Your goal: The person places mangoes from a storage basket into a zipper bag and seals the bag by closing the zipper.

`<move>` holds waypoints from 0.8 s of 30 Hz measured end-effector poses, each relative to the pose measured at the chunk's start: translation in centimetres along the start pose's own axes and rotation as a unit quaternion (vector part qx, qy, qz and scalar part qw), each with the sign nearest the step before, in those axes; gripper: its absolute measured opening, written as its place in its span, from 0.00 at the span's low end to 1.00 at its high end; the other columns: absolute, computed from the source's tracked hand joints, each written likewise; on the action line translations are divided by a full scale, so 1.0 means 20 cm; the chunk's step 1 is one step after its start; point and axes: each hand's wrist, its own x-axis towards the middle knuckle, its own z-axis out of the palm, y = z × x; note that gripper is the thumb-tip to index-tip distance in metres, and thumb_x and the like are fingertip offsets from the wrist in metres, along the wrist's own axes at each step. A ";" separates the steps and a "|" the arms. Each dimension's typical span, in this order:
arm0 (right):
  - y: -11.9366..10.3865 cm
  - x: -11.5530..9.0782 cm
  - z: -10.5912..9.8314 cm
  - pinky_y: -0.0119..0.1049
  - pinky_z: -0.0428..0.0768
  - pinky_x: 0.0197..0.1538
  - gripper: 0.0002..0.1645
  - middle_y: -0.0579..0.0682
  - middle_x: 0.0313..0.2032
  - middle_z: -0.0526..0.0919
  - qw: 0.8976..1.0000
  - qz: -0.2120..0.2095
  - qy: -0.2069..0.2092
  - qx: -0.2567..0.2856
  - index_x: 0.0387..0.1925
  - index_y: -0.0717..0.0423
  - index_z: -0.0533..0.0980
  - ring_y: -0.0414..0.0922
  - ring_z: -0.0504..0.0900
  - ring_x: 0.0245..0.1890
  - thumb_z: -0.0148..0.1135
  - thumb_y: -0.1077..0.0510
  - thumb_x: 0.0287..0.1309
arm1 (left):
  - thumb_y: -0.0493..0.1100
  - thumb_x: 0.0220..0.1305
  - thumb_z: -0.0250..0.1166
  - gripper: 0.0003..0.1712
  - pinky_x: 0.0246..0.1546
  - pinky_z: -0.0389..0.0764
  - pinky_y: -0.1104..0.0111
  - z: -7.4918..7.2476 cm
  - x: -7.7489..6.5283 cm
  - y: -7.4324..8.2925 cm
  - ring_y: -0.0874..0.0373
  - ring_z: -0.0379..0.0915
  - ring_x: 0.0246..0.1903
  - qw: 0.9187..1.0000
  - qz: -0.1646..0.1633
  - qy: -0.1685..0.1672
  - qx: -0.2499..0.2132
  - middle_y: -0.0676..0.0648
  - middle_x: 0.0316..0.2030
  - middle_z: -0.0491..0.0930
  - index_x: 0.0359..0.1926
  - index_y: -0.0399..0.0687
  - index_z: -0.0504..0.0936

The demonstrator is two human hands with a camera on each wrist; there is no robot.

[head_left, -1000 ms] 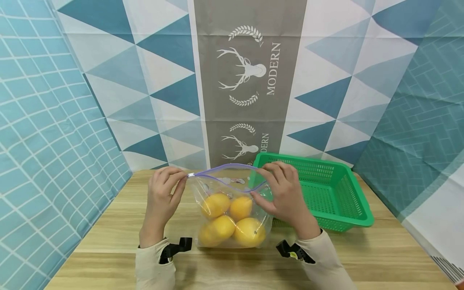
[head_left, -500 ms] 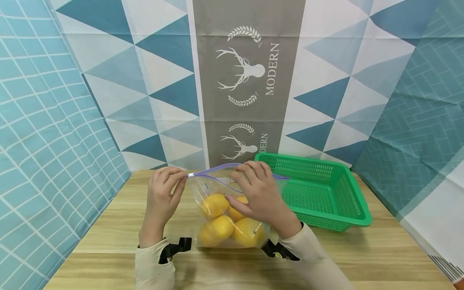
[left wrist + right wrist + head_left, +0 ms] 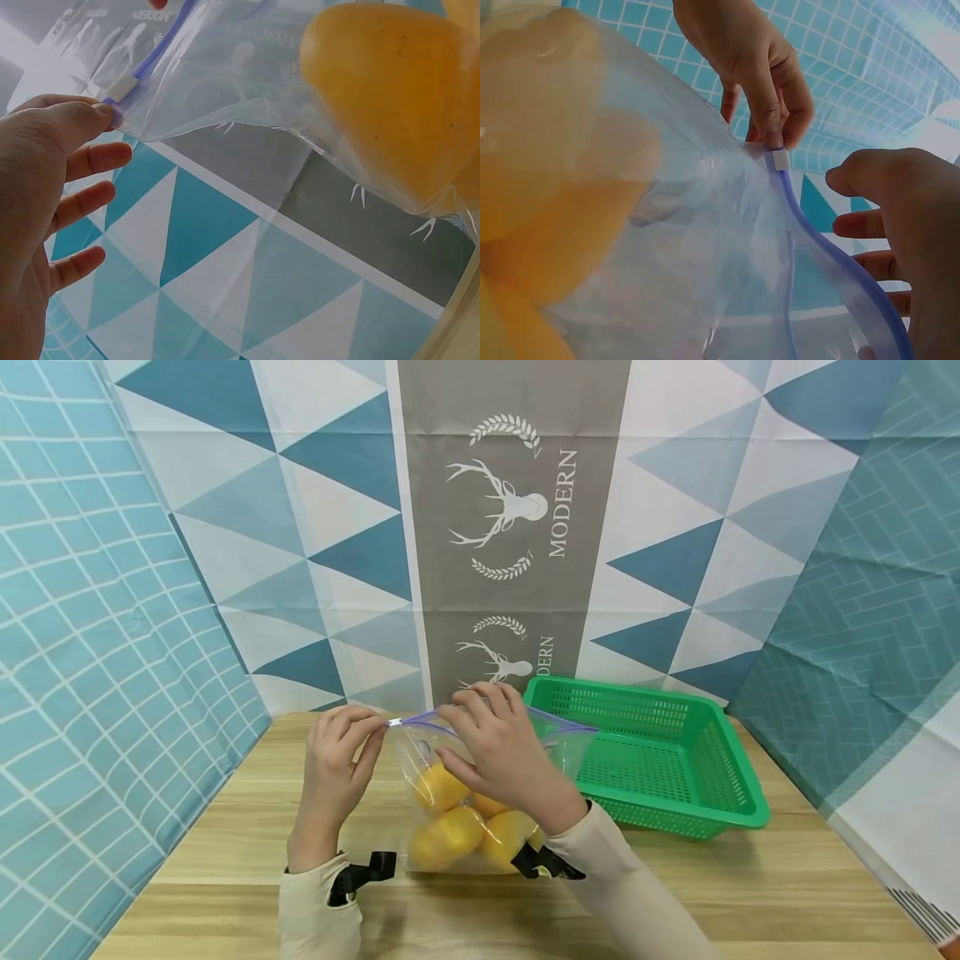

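A clear zip bag [image 3: 420,747] with a purple zip edge stands upright on the wooden table, holding several yellow lemon-like fruits [image 3: 448,837]. My left hand [image 3: 339,768] pinches its upper left corner between thumb and forefinger, right beside the white slider [image 3: 121,88]; in the left wrist view its other fingers are spread apart. In front of the bag's upper part is my right hand [image 3: 498,747], partly covering the fruits and the zip edge. The right wrist view shows that hand's thumb and fingers [image 3: 861,223] apart, near the purple zip [image 3: 832,247] and a short way from the slider.
A green perforated basket [image 3: 738,768] stands behind and to the right of the bag. The wooden table [image 3: 225,860] ends at a patterned backdrop [image 3: 360,527] behind, with a blue tiled sheet [image 3: 97,610] on the left.
My right hand has let go of the bag's right side and moved left along the zip edge toward the slider. My left hand has kept its pinch at the corner.
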 end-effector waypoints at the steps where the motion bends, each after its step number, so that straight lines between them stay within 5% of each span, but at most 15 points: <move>1: 0.00 0.01 0.00 0.54 0.68 0.58 0.20 0.53 0.48 0.79 1.000 0.002 -0.004 -0.002 0.50 0.52 0.79 0.54 0.72 0.53 0.66 0.48 0.59 | 0.50 0.76 0.56 0.20 0.41 0.66 0.44 0.00 0.00 0.00 0.36 0.73 0.44 1.000 0.001 0.000 -0.001 0.41 0.38 0.81 0.36 0.39 0.85; 24: -0.03 0.13 0.09 0.53 0.70 0.58 0.14 0.48 0.48 0.79 0.995 0.008 -0.091 -0.030 0.49 0.47 0.80 0.51 0.73 0.52 0.60 0.47 0.67 | 0.50 0.76 0.55 0.21 0.40 0.67 0.46 0.01 0.01 0.01 0.36 0.73 0.42 1.000 0.010 0.000 0.005 0.40 0.38 0.82 0.36 0.38 0.85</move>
